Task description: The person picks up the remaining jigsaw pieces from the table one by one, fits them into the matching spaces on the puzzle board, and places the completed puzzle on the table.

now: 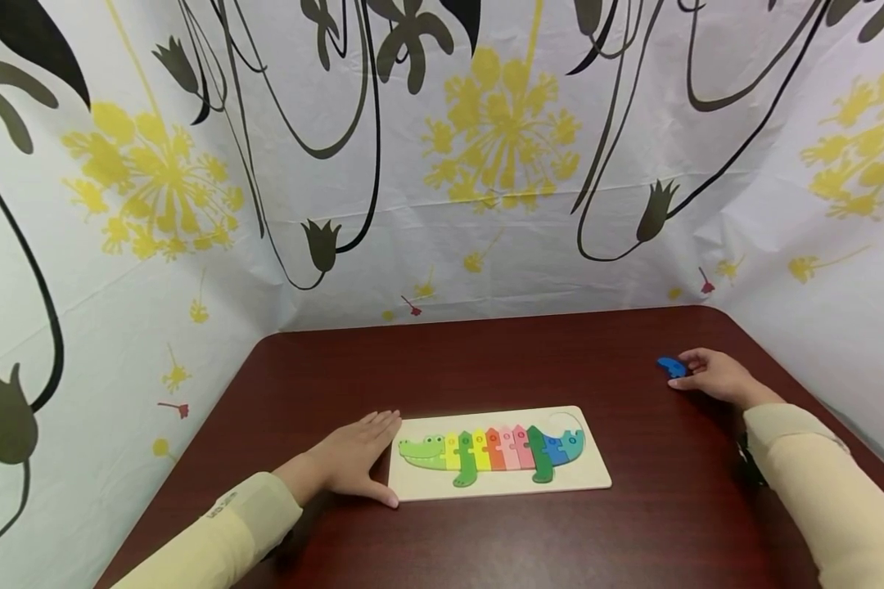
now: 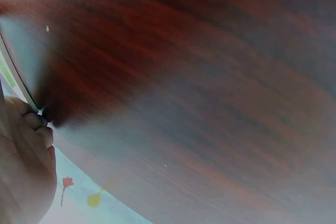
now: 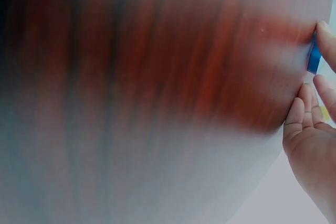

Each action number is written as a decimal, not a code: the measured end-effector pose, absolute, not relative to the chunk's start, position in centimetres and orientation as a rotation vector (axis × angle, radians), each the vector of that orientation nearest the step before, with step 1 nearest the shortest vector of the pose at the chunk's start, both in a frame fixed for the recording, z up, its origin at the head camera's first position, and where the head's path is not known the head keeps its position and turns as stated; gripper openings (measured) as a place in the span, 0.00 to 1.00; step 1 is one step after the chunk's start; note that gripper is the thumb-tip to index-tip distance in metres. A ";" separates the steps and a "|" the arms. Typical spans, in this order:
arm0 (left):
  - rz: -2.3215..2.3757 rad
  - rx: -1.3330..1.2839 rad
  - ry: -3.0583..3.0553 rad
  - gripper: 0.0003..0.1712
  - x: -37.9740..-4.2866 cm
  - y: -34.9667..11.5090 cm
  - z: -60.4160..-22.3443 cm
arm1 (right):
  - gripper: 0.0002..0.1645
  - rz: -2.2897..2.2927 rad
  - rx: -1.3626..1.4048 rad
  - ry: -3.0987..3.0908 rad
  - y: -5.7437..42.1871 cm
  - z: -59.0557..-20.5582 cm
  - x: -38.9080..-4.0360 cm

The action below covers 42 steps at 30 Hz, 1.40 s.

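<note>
A wooden crocodile puzzle board (image 1: 501,488) lies on the table, with colored pieces set in its body and a bare curved outline at the tail end. My left hand (image 1: 357,458) lies against the board's left edge, fingers straight and thumb spread toward the near corner. In the left wrist view, fingertips of the left hand (image 2: 29,145) meet the board's edge (image 2: 20,80). Far to the right, my right hand (image 1: 718,378) pinches a curved blue puzzle piece (image 1: 671,366) between thumb and fingers. That blue piece (image 3: 314,59) shows only partly in the right wrist view.
The dark red-brown table (image 1: 486,360) has rounded far corners. A white cloth (image 1: 427,278) with yellow and dark flower prints hangs behind it and along both sides. The right hand is near the table's right edge, well apart from the board.
</note>
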<state>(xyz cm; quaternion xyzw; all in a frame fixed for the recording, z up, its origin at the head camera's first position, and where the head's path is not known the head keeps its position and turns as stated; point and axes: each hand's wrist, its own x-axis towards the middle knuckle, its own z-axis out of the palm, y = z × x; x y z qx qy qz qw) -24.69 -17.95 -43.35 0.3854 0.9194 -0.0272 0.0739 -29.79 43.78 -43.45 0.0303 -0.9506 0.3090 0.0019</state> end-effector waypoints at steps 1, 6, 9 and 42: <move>-0.080 1.158 2.758 0.72 -24.7 -18.0 -43.3 | 0.41 0.967 0.097 -2.982 43.7 -43.4 -29.8; -0.085 1.152 2.754 0.72 -24.7 -18.0 -43.4 | 0.41 0.955 0.113 -2.997 43.5 -43.1 -29.6; -0.084 1.147 2.757 0.72 -24.7 -18.0 -43.5 | 0.41 0.956 0.105 -3.010 43.3 -42.9 -29.6; -0.087 1.161 2.764 0.72 -24.7 -18.0 -43.5 | 0.37 0.960 0.059 -2.991 43.7 -43.1 -29.9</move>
